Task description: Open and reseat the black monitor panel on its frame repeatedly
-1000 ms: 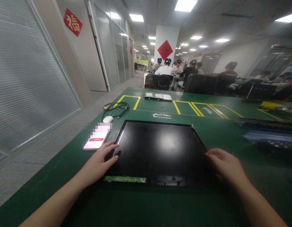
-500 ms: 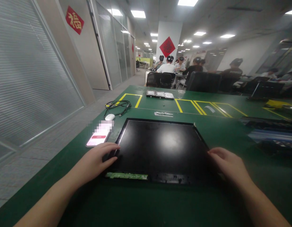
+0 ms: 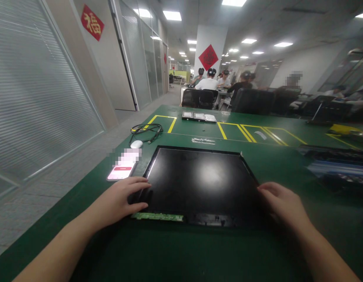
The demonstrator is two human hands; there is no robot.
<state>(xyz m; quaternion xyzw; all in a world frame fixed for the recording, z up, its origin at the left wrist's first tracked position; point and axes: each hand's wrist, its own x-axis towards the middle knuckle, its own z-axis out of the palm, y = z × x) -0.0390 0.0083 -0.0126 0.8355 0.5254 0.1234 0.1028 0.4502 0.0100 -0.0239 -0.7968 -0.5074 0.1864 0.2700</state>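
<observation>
A black display panel (image 3: 199, 178) lies flat on the green table (image 3: 181, 250) in front of me, with a narrow green circuit strip (image 3: 158, 216) along its near edge. My left hand (image 3: 122, 197) rests on the panel's near left corner, fingers curled around the edge. My right hand (image 3: 282, 205) grips the panel's near right edge. A phone (image 3: 121, 172) with a lit pink screen lies just left of the panel, close to my left hand.
A white mouse (image 3: 136, 144) and a coiled black cable (image 3: 146, 131) lie beyond the phone. Yellow tape boxes mark the far table, with small drives (image 3: 199, 116) on it. Dark equipment (image 3: 336, 162) sits at right. Several people sit at desks behind black chairs (image 3: 251, 102).
My left hand has slid a little nearer along the panel's left edge toward its corner. The right hand has barely moved. The view shifted slightly.
</observation>
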